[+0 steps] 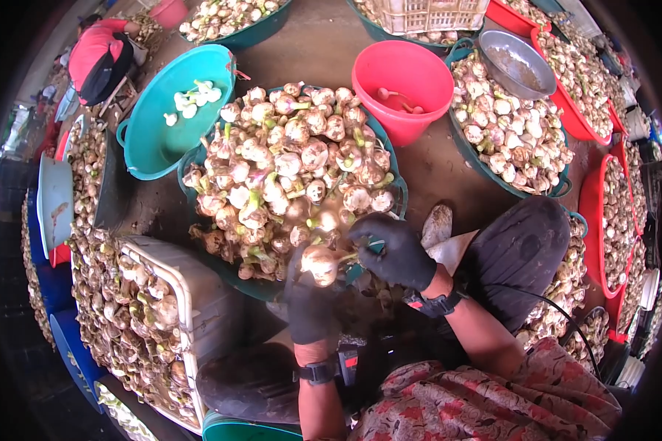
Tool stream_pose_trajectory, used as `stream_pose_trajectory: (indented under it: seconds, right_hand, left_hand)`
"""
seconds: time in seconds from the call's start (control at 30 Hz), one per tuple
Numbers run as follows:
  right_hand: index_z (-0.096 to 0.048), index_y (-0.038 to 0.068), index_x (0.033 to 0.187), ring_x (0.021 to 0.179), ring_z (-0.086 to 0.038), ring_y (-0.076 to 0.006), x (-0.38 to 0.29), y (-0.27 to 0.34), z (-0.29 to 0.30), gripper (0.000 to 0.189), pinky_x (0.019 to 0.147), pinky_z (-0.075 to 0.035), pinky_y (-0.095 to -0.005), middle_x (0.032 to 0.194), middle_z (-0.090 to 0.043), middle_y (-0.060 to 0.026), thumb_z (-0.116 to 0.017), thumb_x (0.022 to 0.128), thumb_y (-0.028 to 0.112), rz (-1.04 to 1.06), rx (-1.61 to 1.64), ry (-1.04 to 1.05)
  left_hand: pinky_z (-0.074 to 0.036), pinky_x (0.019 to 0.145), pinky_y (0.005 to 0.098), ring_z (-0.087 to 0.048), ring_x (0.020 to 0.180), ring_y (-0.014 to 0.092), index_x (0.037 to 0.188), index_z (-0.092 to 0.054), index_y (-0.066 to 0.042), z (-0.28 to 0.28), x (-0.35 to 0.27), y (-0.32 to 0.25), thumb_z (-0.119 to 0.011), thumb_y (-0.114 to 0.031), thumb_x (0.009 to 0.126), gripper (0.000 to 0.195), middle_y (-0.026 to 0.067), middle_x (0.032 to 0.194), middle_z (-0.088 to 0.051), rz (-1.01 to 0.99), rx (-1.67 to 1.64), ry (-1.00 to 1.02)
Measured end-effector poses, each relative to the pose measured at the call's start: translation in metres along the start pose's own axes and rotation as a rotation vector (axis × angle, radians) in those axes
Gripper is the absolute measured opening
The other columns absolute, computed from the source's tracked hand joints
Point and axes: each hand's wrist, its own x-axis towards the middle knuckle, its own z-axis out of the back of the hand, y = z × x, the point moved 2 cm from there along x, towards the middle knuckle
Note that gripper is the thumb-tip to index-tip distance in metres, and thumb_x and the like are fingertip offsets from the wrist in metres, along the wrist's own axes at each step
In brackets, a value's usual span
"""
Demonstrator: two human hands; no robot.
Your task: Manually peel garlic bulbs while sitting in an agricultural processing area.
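Observation:
My left hand [310, 300], in a dark glove and slightly blurred, holds a garlic bulb [319, 265] with its stem pointing right. Close to that stem is my right hand [400, 251], also gloved, with its fingers curled. Whether it grips the stem or a small tool, I cannot tell. Just beyond both hands stands a green tub [400, 190] heaped with garlic bulbs [287, 165], many with dirty skins and short cut stems. Dim, loose scraps lie below my hands, between my legs.
A tilted teal tub [160, 138] holds several clean white bulbs. A pink bucket [402, 71] has a few bulbs inside. On another garlic heap [513, 132] rests a metal basin [518, 63]. A white crate [185, 297] of garlic stands left. A person [99, 58] sits farther off.

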Motion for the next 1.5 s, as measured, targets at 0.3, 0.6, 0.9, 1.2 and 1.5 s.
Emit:
stream_pose_trajectory:
  seconds: [0.3,0.6,0.9,1.2,1.5]
  right_hand:
    - [-0.066,0.006,0.095,0.081,-0.063,-0.0324,-0.016,0.001,-0.011,0.021,0.072,-0.051,-0.04,0.088,-0.065,-0.0134,-0.068,0.076,0.015,0.086,0.014,0.134]
    - [-0.066,0.007,0.088,0.076,-0.062,-0.0328,-0.018,0.0,-0.009,0.015,0.065,-0.049,-0.0402,0.083,-0.064,-0.0112,-0.067,0.076,0.015,0.063,0.044,0.125]
    - [-0.063,0.006,0.084,0.071,-0.06,-0.0342,-0.022,-0.006,-0.013,0.009,0.063,-0.048,-0.0429,0.078,-0.061,-0.0132,-0.063,0.078,0.012,0.072,-0.032,0.18]
    - [-0.055,0.003,0.083,0.071,-0.058,-0.04,-0.023,-0.003,-0.013,0.008,0.061,-0.045,-0.0445,0.075,-0.058,-0.0166,-0.059,0.076,0.006,-0.022,-0.042,0.216]
    - [-0.06,0.001,0.09,0.067,-0.056,-0.0121,-0.025,-0.018,-0.013,0.011,0.063,-0.046,-0.0295,0.076,-0.061,-0.0076,-0.065,0.08,0.001,-0.276,0.464,0.231]
  left_hand:
    - [-0.049,0.084,0.0308,-0.059,0.094,0.019,0.126,-0.049,0.001,-0.002,-0.002,0.021,-0.066,-0.032,0.082,0.057,0.0083,0.106,-0.06,0.182,-0.036,-0.029]
    - [-0.049,0.082,0.0299,-0.059,0.092,0.016,0.122,-0.052,0.002,0.004,-0.004,0.03,-0.066,-0.032,0.083,0.053,0.0057,0.102,-0.06,0.227,-0.12,0.003]
    - [-0.051,0.078,0.0295,-0.061,0.089,0.017,0.121,-0.053,0.003,0.004,-0.006,0.033,-0.066,-0.031,0.083,0.052,0.0073,0.101,-0.061,0.277,-0.015,-0.046]
    - [-0.053,0.069,0.0285,-0.062,0.082,0.018,0.123,-0.05,0.003,0.014,-0.006,0.039,-0.071,-0.037,0.075,0.067,0.009,0.098,-0.062,0.284,0.096,0.073]
    - [-0.052,0.071,0.0255,-0.061,0.087,0.014,0.14,-0.034,0.002,-0.001,-0.001,0.03,-0.055,-0.01,0.076,0.068,0.0106,0.117,-0.056,0.183,-0.186,0.148]
